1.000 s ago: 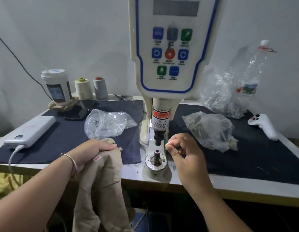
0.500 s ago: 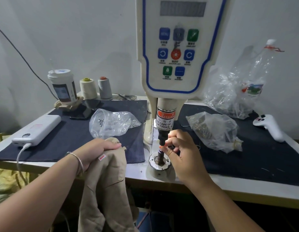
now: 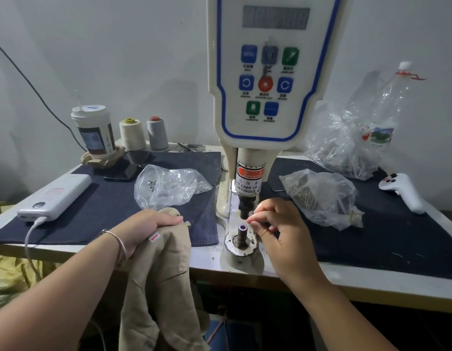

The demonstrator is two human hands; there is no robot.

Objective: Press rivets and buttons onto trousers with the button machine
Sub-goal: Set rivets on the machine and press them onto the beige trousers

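The button machine (image 3: 265,72) stands at the middle of the table, with its upper punch (image 3: 245,210) above the lower die post (image 3: 242,230). The top of the post shows a small purple ring. My left hand (image 3: 146,229) grips the waist end of the beige trousers (image 3: 164,282), which hang down over the table's front edge, left of the die. My right hand (image 3: 275,229) sits just right of the die, fingers curled, its lit fingertips close to the punch. No button or rivet shows between those fingers.
Two clear bags of small metal parts lie either side of the machine, the left bag (image 3: 166,186) and the right bag (image 3: 321,196). A power bank (image 3: 55,196), a cup (image 3: 93,130), thread cones (image 3: 132,134), a crumpled bottle (image 3: 371,122) and a white controller (image 3: 404,191) also sit on the table.
My right hand went up to the punch with its fingertips, then drew back slightly right, uncovering the lower die post. My left hand has kept hold of the trousers.
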